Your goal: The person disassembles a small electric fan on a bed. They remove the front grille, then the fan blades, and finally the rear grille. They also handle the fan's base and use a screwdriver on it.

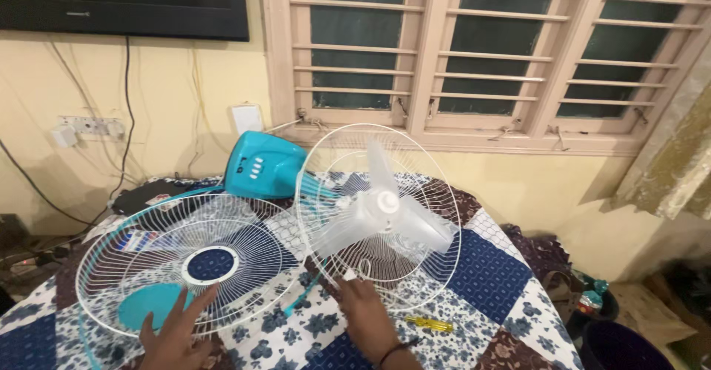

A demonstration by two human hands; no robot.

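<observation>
- Resting at the bottom left of the frame, the left hand (174, 333) lies flat with fingers spread, fingertips touching the lower rim of the front grille (194, 262); it grips nothing.
- The front grille is white wire with a teal rim and lies flat on the quilt (489, 274), left of centre; a white ring marks its middle, and a teal disc (152, 307) shows through its lower part, just beside the left hand.
- The right hand (366, 314), at bottom centre, reaches up to the lower edge of the rear grille (437, 192); its fingertips meet the wires there, but whether they pinch a wire cannot be told. A dark band sits on the wrist.
- The rear grille stands nearly upright at the centre of the frame, its left edge overlapping the front grille.
- The blade (385, 211), translucent white with three vanes, sits in the rear grille, hub facing the camera.
- The teal motor housing (263, 164) lies behind both grilles, near the wall, upper centre-left.
- A screwdriver (429, 324) with a yellow handle lies on the quilt just right of the right hand, not touching it.
- A barred window (489, 51) fills the upper right; a dark screen (126, 3) hangs at upper left.
</observation>
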